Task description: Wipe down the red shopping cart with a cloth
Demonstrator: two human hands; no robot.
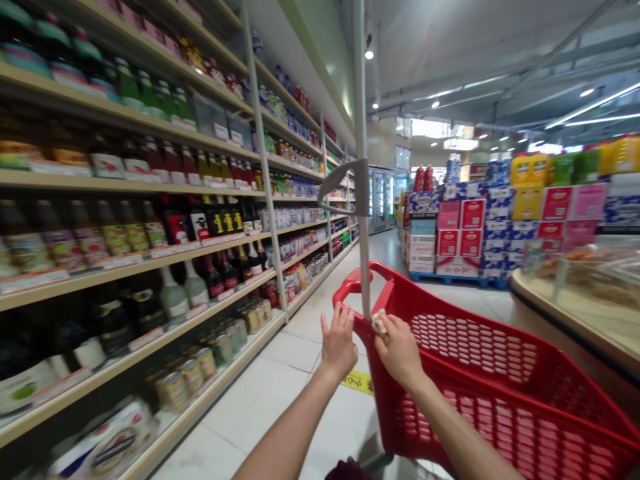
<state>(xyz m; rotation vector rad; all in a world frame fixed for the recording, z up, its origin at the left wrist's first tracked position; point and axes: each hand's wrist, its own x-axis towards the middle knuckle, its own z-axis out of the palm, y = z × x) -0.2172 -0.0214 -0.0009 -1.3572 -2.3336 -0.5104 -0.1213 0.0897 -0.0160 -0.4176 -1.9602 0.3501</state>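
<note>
A red plastic shopping cart (pixel 470 370) stands in front of me, with a tall grey pole (pixel 364 253) rising from its near corner. My left hand (pixel 340 343) lies against the left end of the cart's handle, fingers stretched and slightly apart. Pinched in my right hand (pixel 400 350) is a crumpled whitish cloth (pixel 381 323), pressed to the cart's rim right beside the foot of the pole. A grey bracket (pixel 350 189) is fixed higher up on the pole. The inside of the cart shows only in part.
Shelves (pixel 120 263) of bottles and cans run along the left. Stacked drink cartons (pixel 460 233) stand on a blue pallet ahead. A curved counter (pixel 560 313) with a clear guard lies close to the cart's right side. A yellow floor sticker (pixel 358 381) shows on the white tiles.
</note>
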